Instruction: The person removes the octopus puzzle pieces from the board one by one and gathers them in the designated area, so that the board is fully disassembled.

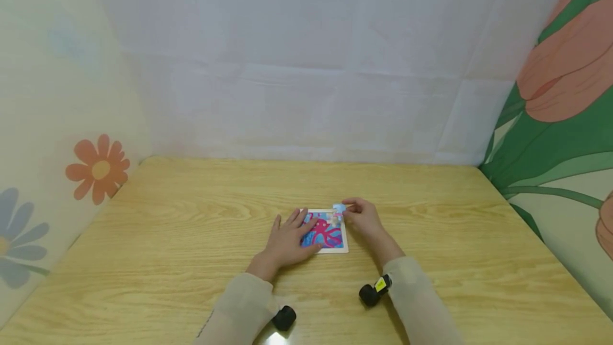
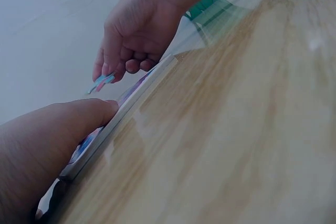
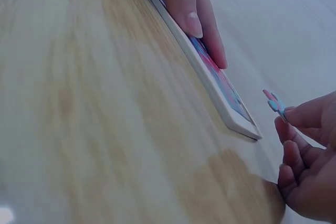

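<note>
A jigsaw puzzle point(image 1: 330, 237) with a pink octopus on blue lies in a white frame point(image 1: 339, 251) on the table. Its upper right corner shows a pale bare patch. My left hand point(image 1: 289, 241) rests with spread, straight fingers across the puzzle's left side; in the left wrist view the thumb point(image 2: 79, 116) lies on the frame's near edge. Between thumb and fingertips my right hand point(image 1: 365, 220) pinches a light blue and pink puzzle piece point(image 1: 339, 210). In the right wrist view that piece point(image 3: 275, 103) is held tilted, above and apart from the frame.
The wood-grain table point(image 1: 191, 217) stretches out around the puzzle. A white cloth point(image 1: 306, 68) hangs behind its far edge. Flower-printed walls point(image 1: 100, 169) stand at both sides. Each wrist carries a small black camera point(image 1: 284, 318).
</note>
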### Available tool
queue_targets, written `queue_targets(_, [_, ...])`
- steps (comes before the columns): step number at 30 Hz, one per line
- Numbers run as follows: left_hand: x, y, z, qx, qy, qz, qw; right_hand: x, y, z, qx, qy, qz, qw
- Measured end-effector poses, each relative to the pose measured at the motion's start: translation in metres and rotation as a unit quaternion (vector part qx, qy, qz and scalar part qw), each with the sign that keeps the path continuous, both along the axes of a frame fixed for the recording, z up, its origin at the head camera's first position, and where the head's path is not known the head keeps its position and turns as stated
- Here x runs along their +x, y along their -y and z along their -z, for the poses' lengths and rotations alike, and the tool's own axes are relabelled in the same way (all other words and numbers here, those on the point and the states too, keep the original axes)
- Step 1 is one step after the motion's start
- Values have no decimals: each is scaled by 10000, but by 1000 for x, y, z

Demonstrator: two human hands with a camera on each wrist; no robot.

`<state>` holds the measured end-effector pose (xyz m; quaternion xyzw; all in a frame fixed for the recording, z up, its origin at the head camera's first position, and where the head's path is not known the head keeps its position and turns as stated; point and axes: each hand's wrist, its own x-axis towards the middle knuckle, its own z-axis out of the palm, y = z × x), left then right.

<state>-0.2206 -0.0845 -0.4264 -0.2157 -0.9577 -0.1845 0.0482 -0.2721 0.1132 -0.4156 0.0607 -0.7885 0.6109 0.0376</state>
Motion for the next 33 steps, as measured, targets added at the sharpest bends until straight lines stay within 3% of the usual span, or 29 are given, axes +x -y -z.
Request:
queue_targets(8, [0, 1, 1, 12, -34, 24, 10000, -2, -12, -2, -142, 262, 64, 9995])
queue_targets(14, [1, 1, 0, -43, -40, 93, 9999, -3, -23, -4, 19, 175, 138, 9997])
queue_targets(22, [1, 1, 2, -74, -17, 112, 9999, -3, -41, -6, -155, 566, 210, 9981])
queue_targets(33, [2, 1, 0, 65, -5, 113, 9999, -5, -66, -8, -116, 330, 239, 9991])
